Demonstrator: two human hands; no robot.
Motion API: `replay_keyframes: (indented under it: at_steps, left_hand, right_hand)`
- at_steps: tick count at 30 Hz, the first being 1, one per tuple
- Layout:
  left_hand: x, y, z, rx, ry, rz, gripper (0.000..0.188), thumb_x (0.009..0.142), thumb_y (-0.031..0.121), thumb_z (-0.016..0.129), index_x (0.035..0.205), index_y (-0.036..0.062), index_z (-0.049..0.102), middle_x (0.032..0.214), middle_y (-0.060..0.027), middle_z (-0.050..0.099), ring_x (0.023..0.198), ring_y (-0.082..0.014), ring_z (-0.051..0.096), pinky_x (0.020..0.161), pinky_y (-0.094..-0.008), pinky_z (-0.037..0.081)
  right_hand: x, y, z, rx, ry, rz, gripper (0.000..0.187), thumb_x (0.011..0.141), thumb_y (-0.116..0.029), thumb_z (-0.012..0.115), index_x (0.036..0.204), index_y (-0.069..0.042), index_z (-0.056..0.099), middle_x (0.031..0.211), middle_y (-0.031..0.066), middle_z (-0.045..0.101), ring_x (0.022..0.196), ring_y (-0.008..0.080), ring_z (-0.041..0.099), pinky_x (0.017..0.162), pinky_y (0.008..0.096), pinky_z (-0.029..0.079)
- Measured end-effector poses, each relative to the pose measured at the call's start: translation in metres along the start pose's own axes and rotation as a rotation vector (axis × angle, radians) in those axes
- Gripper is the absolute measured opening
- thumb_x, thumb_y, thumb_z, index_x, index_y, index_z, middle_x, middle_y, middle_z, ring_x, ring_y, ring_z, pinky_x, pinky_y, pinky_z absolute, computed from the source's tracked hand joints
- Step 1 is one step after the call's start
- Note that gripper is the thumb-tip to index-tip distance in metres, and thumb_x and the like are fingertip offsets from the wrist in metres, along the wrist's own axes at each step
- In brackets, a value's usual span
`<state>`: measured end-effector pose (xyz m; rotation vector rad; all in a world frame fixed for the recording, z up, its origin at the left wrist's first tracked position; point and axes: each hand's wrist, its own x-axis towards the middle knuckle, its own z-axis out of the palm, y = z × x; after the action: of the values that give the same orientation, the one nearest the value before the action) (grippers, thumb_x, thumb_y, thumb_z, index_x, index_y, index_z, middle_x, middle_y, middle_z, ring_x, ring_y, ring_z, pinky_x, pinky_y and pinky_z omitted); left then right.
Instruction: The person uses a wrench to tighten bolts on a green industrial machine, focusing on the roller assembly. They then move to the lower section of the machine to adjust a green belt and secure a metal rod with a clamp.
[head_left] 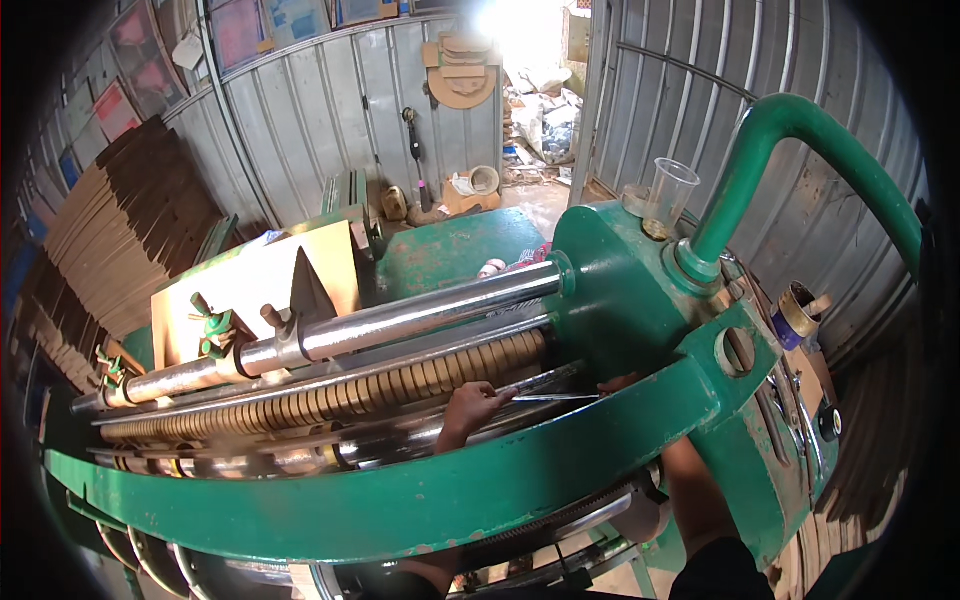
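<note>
My left hand [474, 408] is closed, held over the rollers of a green machine. From its fingertips a thin, bright strip [556, 397] stretches right to my right hand [619, 383]; whether it is a tool or a cord is too small to tell. The fingers of my right hand meet the strip's far end, beside the machine's green end housing [620, 290]. The curved green front beam [400, 510] hides most of that hand, and both forearms pass behind it. Just beyond my left hand lies a long roller with a ribbed brown surface [400, 385].
A polished shaft [430, 315] carries clamps [222, 330] above a cardboard sheet [335, 262]. A thick green pipe [745, 175] arches at right near a clear plastic cup [670, 190]. Spanners [800, 425] lie on the right side ledge. Cardboard stacks [130, 230] lean at left.
</note>
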<state>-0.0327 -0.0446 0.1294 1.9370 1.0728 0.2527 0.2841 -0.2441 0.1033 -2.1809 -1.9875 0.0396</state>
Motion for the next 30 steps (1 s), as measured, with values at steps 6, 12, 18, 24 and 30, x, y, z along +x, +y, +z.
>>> replay_keyframes:
  at_steps: [6, 12, 18, 24, 30]
  left_hand:
    - [-0.055, 0.035, -0.022, 0.188, -0.012, 0.144, 0.061, 0.080, 0.065, 0.064, 0.096, 0.0069, 0.075, 0.090, -0.0174, 0.072, 0.087, -0.0323, 0.070, 0.080, -0.0438, 0.054]
    - [-0.074, 0.047, -0.009, 0.095, -0.024, 0.433, 0.043, 0.086, 0.052, 0.066, 0.099, 0.0121, 0.073, 0.089, -0.0148, 0.072, 0.086, -0.0317, 0.071, 0.079, -0.0429, 0.056]
    - [-0.079, 0.041, 0.012, -0.259, 0.135, 0.715, 0.033, 0.092, 0.043, 0.063, 0.098, 0.0121, 0.074, 0.090, -0.0132, 0.072, 0.083, -0.0287, 0.071, 0.074, -0.0383, 0.055]
    - [-0.082, 0.042, 0.008, -0.102, 0.215, 0.380, 0.032, 0.093, 0.041, 0.063, 0.091, 0.0110, 0.075, 0.084, -0.0115, 0.072, 0.077, -0.0264, 0.071, 0.068, -0.0368, 0.055]
    - [-0.068, 0.043, 0.014, -0.019, 0.398, 0.578, 0.037, 0.093, 0.038, 0.065, 0.079, 0.0055, 0.073, 0.067, -0.0098, 0.067, 0.061, -0.0214, 0.067, 0.057, -0.0349, 0.053]
  right_hand:
    - [-0.001, -0.006, 0.002, 0.040, 0.042, -0.020, 0.028, 0.090, -0.030, 0.061, 0.108, -0.010, 0.069, 0.095, 0.0114, 0.064, 0.088, 0.0286, 0.063, 0.079, 0.0410, 0.050]
    - [-0.010, -0.004, -0.006, 0.050, 0.066, -0.004, 0.030, 0.091, -0.030, 0.059, 0.111, -0.009, 0.066, 0.100, 0.0117, 0.063, 0.093, 0.0286, 0.061, 0.082, 0.0412, 0.048]
    - [-0.013, -0.011, -0.011, 0.074, 0.088, 0.007, 0.032, 0.092, -0.031, 0.056, 0.114, -0.008, 0.063, 0.104, 0.0119, 0.061, 0.097, 0.0285, 0.059, 0.085, 0.0413, 0.047]
    - [-0.019, -0.013, -0.014, 0.075, 0.100, 0.009, 0.034, 0.094, -0.031, 0.054, 0.118, -0.008, 0.061, 0.109, 0.0121, 0.059, 0.102, 0.0284, 0.057, 0.089, 0.0415, 0.045]
    - [-0.022, -0.019, -0.010, 0.074, 0.110, -0.008, 0.037, 0.095, -0.032, 0.052, 0.121, -0.007, 0.058, 0.114, 0.0124, 0.057, 0.106, 0.0284, 0.055, 0.092, 0.0416, 0.044]
